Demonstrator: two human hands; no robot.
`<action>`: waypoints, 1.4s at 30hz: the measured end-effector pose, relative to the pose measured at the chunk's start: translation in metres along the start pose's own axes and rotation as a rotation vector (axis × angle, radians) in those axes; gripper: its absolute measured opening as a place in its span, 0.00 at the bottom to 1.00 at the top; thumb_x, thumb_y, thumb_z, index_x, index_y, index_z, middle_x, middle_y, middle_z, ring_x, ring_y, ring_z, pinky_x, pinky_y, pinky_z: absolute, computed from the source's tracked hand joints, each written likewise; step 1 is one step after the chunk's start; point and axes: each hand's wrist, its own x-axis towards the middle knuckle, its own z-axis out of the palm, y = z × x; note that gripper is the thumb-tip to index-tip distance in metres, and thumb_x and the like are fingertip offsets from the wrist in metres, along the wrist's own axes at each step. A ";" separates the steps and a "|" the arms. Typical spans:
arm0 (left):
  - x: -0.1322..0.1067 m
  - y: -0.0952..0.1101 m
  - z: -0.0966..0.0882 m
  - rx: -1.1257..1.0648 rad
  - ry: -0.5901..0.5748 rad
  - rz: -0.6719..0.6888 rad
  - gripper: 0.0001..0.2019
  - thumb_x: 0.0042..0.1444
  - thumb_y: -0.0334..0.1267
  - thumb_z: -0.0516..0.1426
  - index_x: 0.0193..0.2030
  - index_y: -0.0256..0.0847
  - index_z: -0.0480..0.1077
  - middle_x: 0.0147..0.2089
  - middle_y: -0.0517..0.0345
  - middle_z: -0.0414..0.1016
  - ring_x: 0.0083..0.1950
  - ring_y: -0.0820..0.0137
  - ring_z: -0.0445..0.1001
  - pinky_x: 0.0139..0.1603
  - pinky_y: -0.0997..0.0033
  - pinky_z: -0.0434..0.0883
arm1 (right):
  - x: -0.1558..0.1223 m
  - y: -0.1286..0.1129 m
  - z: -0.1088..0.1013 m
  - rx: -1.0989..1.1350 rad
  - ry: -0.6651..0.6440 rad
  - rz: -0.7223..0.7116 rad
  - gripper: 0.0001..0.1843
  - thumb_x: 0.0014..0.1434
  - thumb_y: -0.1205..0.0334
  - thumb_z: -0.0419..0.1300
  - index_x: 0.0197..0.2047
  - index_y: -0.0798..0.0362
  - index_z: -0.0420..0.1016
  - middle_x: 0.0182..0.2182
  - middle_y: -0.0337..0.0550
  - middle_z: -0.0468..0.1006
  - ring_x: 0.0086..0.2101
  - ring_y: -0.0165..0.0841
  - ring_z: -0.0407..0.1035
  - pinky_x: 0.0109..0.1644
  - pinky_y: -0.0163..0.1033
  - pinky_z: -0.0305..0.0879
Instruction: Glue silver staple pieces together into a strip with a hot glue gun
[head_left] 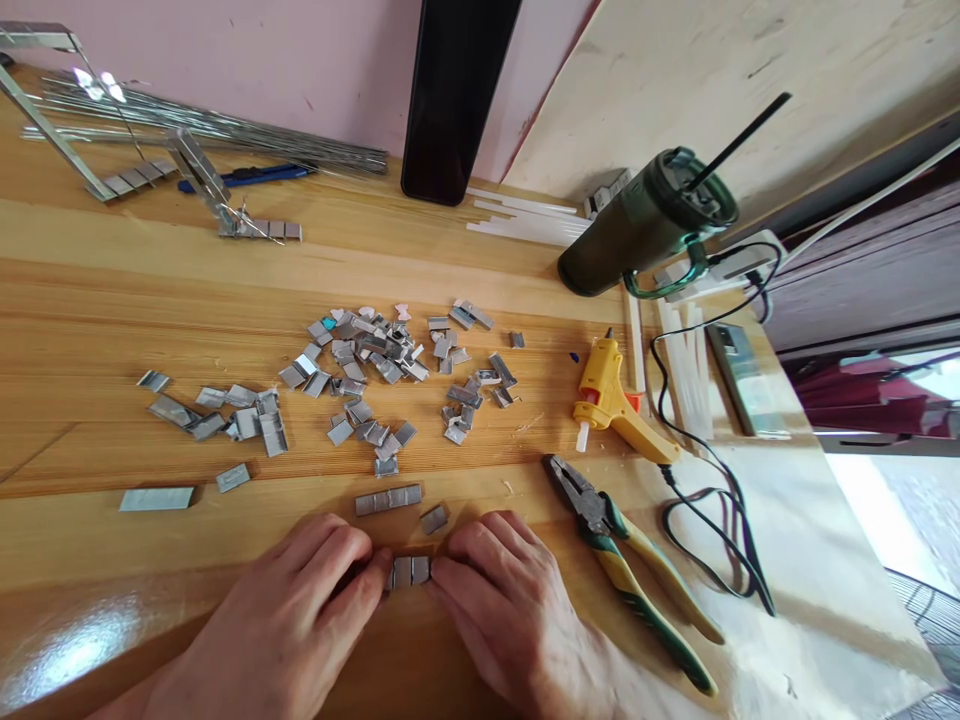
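Both hands rest low on the wooden table, on either side of a short row of small grey metal clips (pixel 410 572). My left hand (pixel 307 600) pinches the row's left end between thumb and fingers. At the opposite end, my right hand (pixel 506 590) presses with its curled fingertips. Just beyond my hands lie another joined strip of clips (pixel 388 499) and a single loose clip (pixel 433 518). Farther up is a scattered pile of clips (pixel 375 345), with smaller clusters left and right of it. A longer metal piece (pixel 156 499) lies at the left.
Pliers (pixel 600 520) and a yellow glue gun (pixel 611 395) with its cord lie right. Behind them stands a dark green tumbler (pixel 622 225) with a straw. A black phone (pixel 457 100) leans on the wall near metal rods (pixel 247 135), a blue cutter (pixel 262 176) and white glue sticks (pixel 529 217).
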 end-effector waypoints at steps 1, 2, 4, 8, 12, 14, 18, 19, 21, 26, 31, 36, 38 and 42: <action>0.000 0.000 0.000 0.003 -0.001 0.001 0.14 0.65 0.24 0.44 0.43 0.34 0.71 0.36 0.55 0.69 0.35 0.68 0.70 0.35 0.67 0.72 | 0.000 0.000 0.000 0.004 -0.003 0.002 0.12 0.62 0.73 0.53 0.28 0.56 0.72 0.26 0.42 0.72 0.27 0.33 0.59 0.32 0.39 0.54; 0.000 0.000 0.001 0.003 0.001 -0.001 0.15 0.65 0.24 0.44 0.43 0.34 0.71 0.36 0.55 0.69 0.35 0.68 0.70 0.35 0.67 0.72 | 0.000 0.000 0.000 0.007 -0.003 0.002 0.12 0.62 0.73 0.53 0.28 0.56 0.72 0.26 0.42 0.72 0.27 0.33 0.59 0.32 0.39 0.54; 0.000 0.001 0.001 -0.006 0.009 -0.002 0.15 0.65 0.24 0.44 0.42 0.34 0.72 0.36 0.55 0.69 0.35 0.69 0.70 0.35 0.68 0.72 | 0.000 0.000 0.000 0.016 -0.003 0.000 0.12 0.61 0.74 0.53 0.28 0.56 0.72 0.26 0.42 0.72 0.27 0.32 0.59 0.32 0.38 0.55; 0.002 0.002 -0.001 -0.013 0.021 -0.005 0.15 0.65 0.24 0.44 0.42 0.34 0.72 0.35 0.55 0.69 0.34 0.69 0.70 0.33 0.68 0.72 | 0.000 0.000 0.000 0.022 0.009 0.000 0.12 0.61 0.74 0.53 0.28 0.57 0.72 0.26 0.42 0.72 0.27 0.32 0.58 0.32 0.38 0.54; 0.005 0.003 -0.003 0.007 0.039 0.012 0.15 0.65 0.24 0.44 0.41 0.35 0.72 0.33 0.55 0.70 0.32 0.69 0.70 0.32 0.68 0.73 | -0.001 0.000 0.001 0.021 0.006 -0.010 0.12 0.61 0.74 0.53 0.28 0.57 0.72 0.26 0.43 0.71 0.27 0.32 0.59 0.32 0.39 0.54; 0.006 0.002 -0.002 0.015 0.052 0.013 0.15 0.64 0.23 0.45 0.40 0.35 0.72 0.32 0.55 0.71 0.32 0.69 0.70 0.31 0.69 0.72 | -0.002 0.000 0.001 0.016 0.013 -0.007 0.12 0.61 0.74 0.53 0.28 0.56 0.72 0.26 0.42 0.71 0.27 0.32 0.59 0.32 0.39 0.54; 0.005 0.002 0.000 0.012 0.038 -0.004 0.15 0.64 0.23 0.45 0.39 0.35 0.73 0.33 0.55 0.70 0.32 0.69 0.70 0.31 0.69 0.72 | -0.002 0.000 0.003 0.015 0.012 -0.009 0.12 0.62 0.73 0.53 0.27 0.56 0.71 0.26 0.42 0.71 0.27 0.33 0.59 0.32 0.39 0.54; 0.005 0.002 0.000 0.010 0.031 -0.003 0.15 0.64 0.23 0.45 0.40 0.35 0.73 0.33 0.55 0.70 0.32 0.69 0.70 0.32 0.69 0.72 | -0.002 0.001 0.003 0.014 0.007 -0.011 0.12 0.61 0.73 0.53 0.28 0.56 0.71 0.26 0.42 0.71 0.27 0.33 0.59 0.32 0.39 0.54; 0.005 0.002 0.001 0.009 0.026 0.003 0.15 0.64 0.24 0.45 0.40 0.35 0.73 0.33 0.55 0.71 0.33 0.69 0.70 0.33 0.69 0.72 | -0.002 0.001 0.002 0.009 0.001 -0.013 0.12 0.61 0.73 0.53 0.29 0.56 0.72 0.26 0.42 0.71 0.28 0.33 0.59 0.32 0.39 0.55; 0.000 0.001 0.000 0.018 0.007 0.002 0.14 0.66 0.27 0.45 0.41 0.36 0.72 0.34 0.56 0.72 0.33 0.69 0.71 0.36 0.68 0.70 | -0.002 0.001 0.001 0.024 -0.027 -0.001 0.10 0.62 0.72 0.54 0.31 0.56 0.73 0.28 0.43 0.72 0.29 0.34 0.60 0.33 0.39 0.57; -0.002 -0.004 -0.001 0.066 0.015 0.002 0.14 0.70 0.36 0.45 0.47 0.38 0.71 0.34 0.59 0.74 0.33 0.71 0.74 0.37 0.70 0.70 | -0.004 0.004 -0.005 0.023 -0.057 0.023 0.08 0.63 0.69 0.56 0.32 0.55 0.74 0.29 0.41 0.73 0.30 0.33 0.62 0.35 0.39 0.58; 0.000 -0.007 -0.006 0.070 0.091 0.012 0.16 0.66 0.49 0.51 0.46 0.40 0.72 0.35 0.59 0.77 0.34 0.71 0.77 0.36 0.74 0.72 | -0.007 0.012 -0.009 -0.039 -0.060 0.049 0.10 0.63 0.66 0.56 0.30 0.54 0.73 0.27 0.40 0.72 0.29 0.33 0.62 0.32 0.39 0.57; -0.001 -0.005 -0.010 0.053 0.083 -0.018 0.18 0.64 0.54 0.52 0.47 0.41 0.71 0.35 0.58 0.77 0.34 0.70 0.77 0.35 0.74 0.73 | -0.008 0.014 -0.009 -0.067 -0.070 0.030 0.11 0.63 0.66 0.56 0.28 0.53 0.73 0.27 0.39 0.72 0.28 0.33 0.62 0.31 0.39 0.56; -0.015 -0.009 -0.022 -0.041 0.067 -0.058 0.13 0.64 0.49 0.53 0.47 0.42 0.69 0.34 0.56 0.76 0.35 0.68 0.76 0.35 0.70 0.74 | -0.009 0.014 -0.008 -0.086 -0.055 -0.027 0.14 0.64 0.63 0.56 0.26 0.53 0.70 0.24 0.37 0.72 0.25 0.31 0.61 0.29 0.39 0.54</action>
